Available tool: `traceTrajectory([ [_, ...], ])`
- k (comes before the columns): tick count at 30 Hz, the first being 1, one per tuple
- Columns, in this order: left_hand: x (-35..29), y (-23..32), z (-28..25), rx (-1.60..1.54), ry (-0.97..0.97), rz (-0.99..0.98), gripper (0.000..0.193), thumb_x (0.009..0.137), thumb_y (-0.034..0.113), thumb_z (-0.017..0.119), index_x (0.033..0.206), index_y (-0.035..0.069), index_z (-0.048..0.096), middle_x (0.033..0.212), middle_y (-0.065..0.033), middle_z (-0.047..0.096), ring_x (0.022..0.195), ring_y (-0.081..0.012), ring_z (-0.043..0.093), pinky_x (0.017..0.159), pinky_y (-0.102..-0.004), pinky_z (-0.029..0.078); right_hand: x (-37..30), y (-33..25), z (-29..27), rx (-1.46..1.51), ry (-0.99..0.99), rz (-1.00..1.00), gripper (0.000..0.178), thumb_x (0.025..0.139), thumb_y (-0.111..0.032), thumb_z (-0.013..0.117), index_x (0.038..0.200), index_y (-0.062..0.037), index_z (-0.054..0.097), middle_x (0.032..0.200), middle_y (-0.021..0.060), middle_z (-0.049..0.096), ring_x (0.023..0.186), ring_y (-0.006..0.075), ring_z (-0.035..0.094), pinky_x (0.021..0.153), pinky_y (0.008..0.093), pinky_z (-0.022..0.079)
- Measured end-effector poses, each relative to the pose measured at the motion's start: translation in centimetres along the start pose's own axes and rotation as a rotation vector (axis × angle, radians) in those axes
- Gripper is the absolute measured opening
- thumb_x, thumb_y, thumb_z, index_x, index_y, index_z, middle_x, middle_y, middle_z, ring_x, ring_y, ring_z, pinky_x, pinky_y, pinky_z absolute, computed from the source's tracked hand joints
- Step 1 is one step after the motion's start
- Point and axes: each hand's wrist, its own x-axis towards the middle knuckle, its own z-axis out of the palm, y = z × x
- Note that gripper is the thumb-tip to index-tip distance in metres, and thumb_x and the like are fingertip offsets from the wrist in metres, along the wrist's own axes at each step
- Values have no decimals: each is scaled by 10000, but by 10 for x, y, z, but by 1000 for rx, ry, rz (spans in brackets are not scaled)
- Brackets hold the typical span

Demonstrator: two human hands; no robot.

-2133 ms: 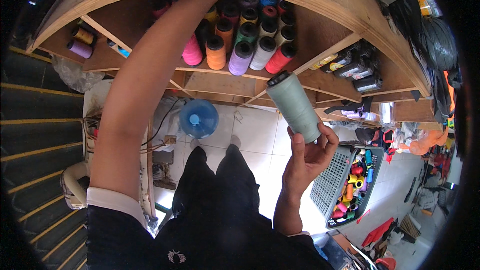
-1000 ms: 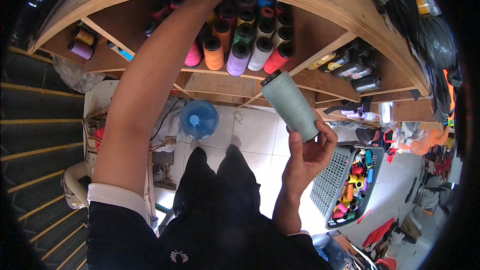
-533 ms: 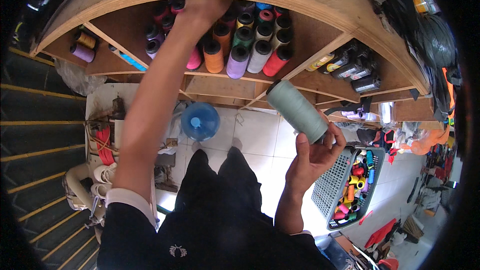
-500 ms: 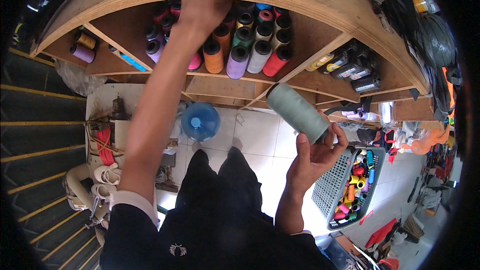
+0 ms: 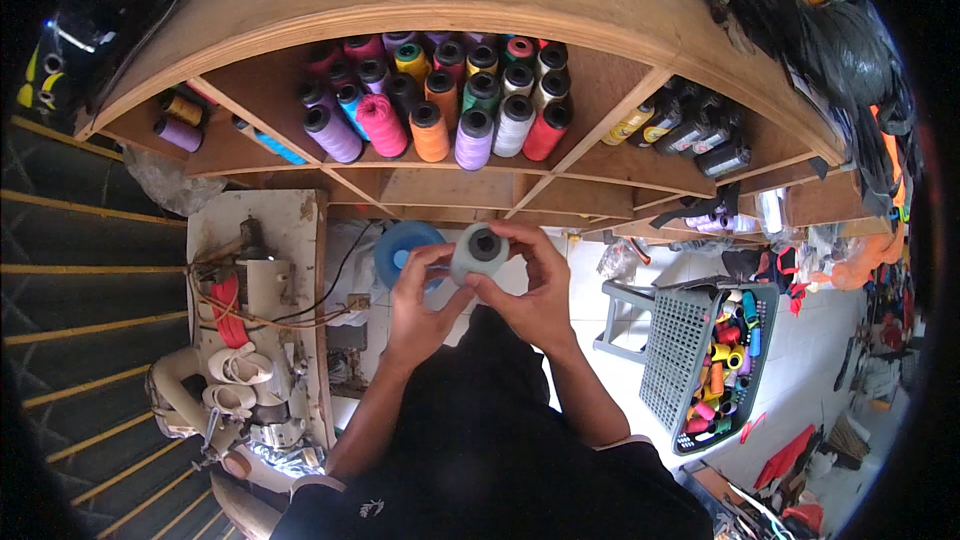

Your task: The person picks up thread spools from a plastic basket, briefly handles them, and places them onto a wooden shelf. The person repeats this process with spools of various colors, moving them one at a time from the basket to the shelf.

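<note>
A pale grey-green thread spool (image 5: 478, 254) is held between both my hands in front of my body, its dark core end facing up. My left hand (image 5: 421, 300) curls around its left side. My right hand (image 5: 530, 285) grips the right side, with the thumb along the lower edge. Beyond them, a wooden shelf (image 5: 390, 15) holds several upright thread spools, among them a pink spool (image 5: 381, 126), an orange spool (image 5: 429, 131), a lilac spool (image 5: 473, 139) and a red spool (image 5: 547, 131).
A blue water bottle (image 5: 395, 258) stands on the floor behind my left hand. To the left is a sewing machine (image 5: 268, 290) on a worn table. On the right, a grey plastic basket (image 5: 680, 360) contains many coloured spools. Dark bottles (image 5: 690, 135) fill the right compartment.
My left hand has come down out of the shelf to the spool. My right hand has brought the spool left to the middle and turned its end upward.
</note>
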Motion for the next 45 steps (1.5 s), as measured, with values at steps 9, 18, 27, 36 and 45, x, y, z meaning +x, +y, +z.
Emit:
traceTrajectory([
  [9, -16, 0, -26, 130, 136, 13, 459, 773, 4, 711, 1183, -17, 507, 1093, -146, 561, 978, -238, 594, 795, -329, 505, 6, 4, 30, 199, -102, 52, 514, 735, -83, 767, 1196, -17, 549, 1180, 127, 582, 1068, 203, 569, 884, 323, 467],
  [18, -38, 0, -108, 3, 256, -100, 440, 839, -7, 654, 1235, -4, 462, 1171, -90, 481, 1107, -190, 507, 905, -328, 450, 13, 10, 116, 151, -262, 13, 404, 802, 25, 678, 1174, 9, 521, 1160, 109, 546, 1042, 195, 565, 837, 312, 474],
  [27, -29, -16, -195, -65, 497, -33, 457, 781, -2, 688, 1202, 5, 510, 1142, -124, 569, 1066, -211, 564, 836, -328, 489, 30, -5, 225, 190, -278, -54, 391, 862, -4, 627, 1234, 9, 509, 1135, 105, 511, 1055, 185, 545, 891, 306, 460],
  [36, 23, -35, -270, 95, 624, 95, 453, 771, 4, 694, 1196, 10, 537, 1058, -135, 583, 1008, -251, 589, 809, -345, 499, 69, 7, 304, 91, -318, -74, 562, 877, -102, 638, 1387, -55, 407, 1153, 123, 475, 1093, 218, 507, 955, 348, 437],
  [45, 104, -72, -331, 212, 704, 135, 430, 758, 2, 701, 1166, 16, 565, 1022, -157, 580, 955, -286, 588, 790, -361, 485, 149, 31, 377, 74, -259, -119, 614, 899, -197, 618, 1429, -76, 333, 1192, 171, 429, 1120, 275, 498, 939, 369, 454],
])
